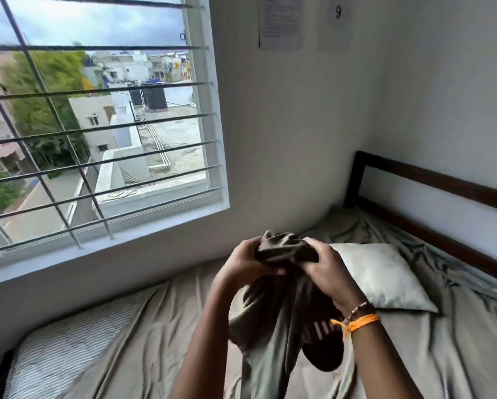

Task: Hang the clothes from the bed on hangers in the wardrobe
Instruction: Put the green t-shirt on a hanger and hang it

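Note:
A grey-olive garment [273,321] hangs bunched above the bed [143,341], its lower part drooping toward the sheet. My left hand [246,262] grips the bunched top of the garment from the left. My right hand [323,272], with orange and beaded bands at the wrist, grips the same bunch from the right. A dark piece with pale stripes [322,349] shows under the right wrist, partly hidden by the garment. No hanger or wardrobe is in view.
A white pillow [382,276] lies at the head of the bed, by the dark wooden headboard [431,180]. A striped mattress corner [65,344] is bare at the left. A barred window [97,125] fills the left wall.

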A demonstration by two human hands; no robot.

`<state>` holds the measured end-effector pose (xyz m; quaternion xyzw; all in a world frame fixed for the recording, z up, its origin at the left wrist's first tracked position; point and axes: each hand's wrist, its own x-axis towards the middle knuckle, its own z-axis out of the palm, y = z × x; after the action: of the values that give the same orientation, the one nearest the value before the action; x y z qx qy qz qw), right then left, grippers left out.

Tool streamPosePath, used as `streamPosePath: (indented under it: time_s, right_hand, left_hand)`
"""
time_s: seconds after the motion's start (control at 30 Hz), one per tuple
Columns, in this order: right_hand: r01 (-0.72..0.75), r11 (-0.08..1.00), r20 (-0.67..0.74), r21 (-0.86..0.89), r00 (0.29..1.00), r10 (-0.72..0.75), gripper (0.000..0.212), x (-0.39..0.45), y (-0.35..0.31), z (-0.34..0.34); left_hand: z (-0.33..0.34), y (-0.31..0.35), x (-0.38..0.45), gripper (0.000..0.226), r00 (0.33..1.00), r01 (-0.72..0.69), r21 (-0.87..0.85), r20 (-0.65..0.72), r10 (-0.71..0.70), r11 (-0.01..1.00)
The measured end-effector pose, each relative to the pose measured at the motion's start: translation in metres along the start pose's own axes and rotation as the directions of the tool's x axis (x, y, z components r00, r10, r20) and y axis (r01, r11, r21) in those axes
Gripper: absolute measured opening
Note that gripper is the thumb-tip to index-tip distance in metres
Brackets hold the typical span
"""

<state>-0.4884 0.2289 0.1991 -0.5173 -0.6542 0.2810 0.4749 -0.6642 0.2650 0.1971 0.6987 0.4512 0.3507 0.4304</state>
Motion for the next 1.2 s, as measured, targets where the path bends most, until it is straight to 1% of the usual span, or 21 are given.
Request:
streamPosePath:
  time_s: [0.07, 0.1, 0.17, 0.23, 0.33, 0.4, 0.47, 0.53, 0.57, 0.63, 0.7, 0.77, 0.83, 0.87, 0.93, 1.03, 1.07, 1.1, 1.13, 1.17, 1.2]
  right_hand:
    - [-0.060, 0.990, -0.104, 0.128, 0.992, 0.074, 0.018, 0.008, 0.001, -0.006]
    - [-0.080, 0.983, -0.139, 0.165, 0.985, 0.104, 0.018, 0.013, 0.000, -0.009]
    - [-0.073, 0.972, -0.147, 0.223, 0.983, 0.108, 0.011, 0.020, -0.002, -0.013]
    - [-0.052, 0.971, -0.115, 0.232, 0.990, 0.081, 0.016, 0.026, -0.006, -0.018]
    - [-0.088, 0.995, 0.002, -0.055, 0.996, 0.088, 0.043, 0.035, -0.003, -0.029]
    - [-0.071, 0.972, 0.095, -0.224, 0.991, 0.095, 0.069, 0.038, -0.001, -0.034]
    - [-0.032, 0.986, 0.200, -0.163, 0.978, 0.065, 0.086, 0.039, -0.003, -0.036]
    - [0.021, 0.998, 0.222, -0.055, 0.975, -0.008, 0.071, 0.038, -0.008, -0.036]
    - [0.050, 0.998, 0.176, -0.046, 0.984, -0.041, 0.051, 0.040, -0.009, -0.036]
    - [0.055, 0.995, 0.034, -0.078, 0.998, -0.052, 0.016, 0.042, -0.008, -0.038]
    - [0.010, 1.000, -0.078, -0.005, 0.997, -0.010, 0.012, 0.044, -0.001, -0.040]
    - [-0.044, 0.991, -0.131, 0.123, 0.990, 0.060, 0.015, 0.044, 0.000, -0.041]
    - [-0.038, 0.947, -0.133, 0.318, 0.988, 0.084, 0.017, 0.040, -0.009, -0.044]
    - [-0.040, 0.884, -0.114, 0.465, 0.988, 0.105, 0.020, 0.039, -0.016, -0.046]
    - [-0.097, 0.698, -0.036, 0.709, 0.984, 0.173, 0.023, 0.039, -0.025, -0.052]
    - [-0.176, 0.601, 0.051, 0.780, 0.974, 0.219, 0.025, 0.040, -0.025, -0.062]
    - [-0.196, 0.638, 0.069, 0.745, 0.974, 0.217, 0.023, 0.039, -0.028, -0.064]
    - [-0.198, 0.751, 0.053, 0.630, 0.976, 0.213, 0.020, 0.040, -0.026, -0.066]
    - [-0.196, 0.883, 0.017, 0.426, 0.978, 0.209, 0.021, 0.042, -0.025, -0.069]
    - [-0.188, 0.980, 0.017, 0.062, 0.982, 0.187, 0.030, 0.045, -0.019, -0.073]
    - [-0.188, 0.940, 0.043, -0.286, 0.977, 0.209, 0.042, 0.046, -0.014, -0.076]
  left_hand:
    - [-0.004, -0.006, 0.004, 0.025, 0.997, 0.073, 0.168, -0.024, -0.070, 0.983]
    - [-0.003, -0.009, 0.005, 0.019, 0.993, 0.114, 0.164, -0.041, -0.108, 0.980]
    - [-0.001, -0.006, 0.006, 0.023, 0.980, 0.175, 0.102, -0.113, -0.164, 0.979]
    - [0.002, 0.001, 0.009, 0.035, 0.965, 0.176, 0.060, -0.210, -0.160, 0.983]
    - [0.004, 0.016, 0.017, 0.032, 0.928, 0.064, 0.030, -0.370, -0.048, 0.998]
    - [0.005, 0.028, 0.026, 0.024, 0.911, -0.043, 0.045, -0.408, 0.058, 0.998]
    - [0.010, 0.043, 0.034, 0.009, 0.920, -0.132, 0.125, -0.355, 0.168, 0.983]
    - [0.018, 0.061, 0.039, 0.007, 0.922, -0.224, 0.219, -0.267, 0.280, 0.950]
    - [0.022, 0.069, 0.039, 0.013, 0.915, -0.270, 0.240, -0.237, 0.326, 0.932]
    - [0.027, 0.074, 0.040, 0.031, 0.915, -0.327, 0.142, -0.199, 0.350, 0.934]
    - [0.026, 0.069, 0.042, 0.049, 0.946, -0.303, -0.028, -0.130, 0.297, 0.952]
    - [0.026, 0.056, 0.040, 0.062, 0.982, -0.179, -0.104, 0.042, 0.184, 0.978]
    - [0.029, 0.033, 0.038, 0.056, 0.972, -0.005, -0.055, 0.235, 0.018, 0.998]
    - [0.033, 0.020, 0.037, 0.048, 0.958, 0.065, 0.024, 0.278, -0.069, 0.998]
    - [0.039, -0.004, 0.035, 0.034, 0.955, 0.142, 0.140, 0.241, -0.172, 0.980]
    - [0.045, -0.012, 0.039, 0.025, 0.978, 0.203, 0.060, 0.027, -0.205, 0.977]
    - [0.045, -0.008, 0.042, 0.028, 0.981, 0.188, 0.011, -0.042, -0.187, 0.982]
    - [0.044, -0.002, 0.045, 0.029, 0.983, 0.152, -0.012, -0.106, -0.152, 0.988]
    - [0.042, 0.005, 0.047, 0.030, 0.981, 0.097, -0.005, -0.169, -0.096, 0.995]
    - [0.039, 0.014, 0.049, 0.033, 0.975, 0.043, 0.030, -0.221, -0.036, 0.999]
    - [0.036, 0.023, 0.051, 0.033, 0.967, -0.004, 0.077, -0.255, 0.023, 0.997]
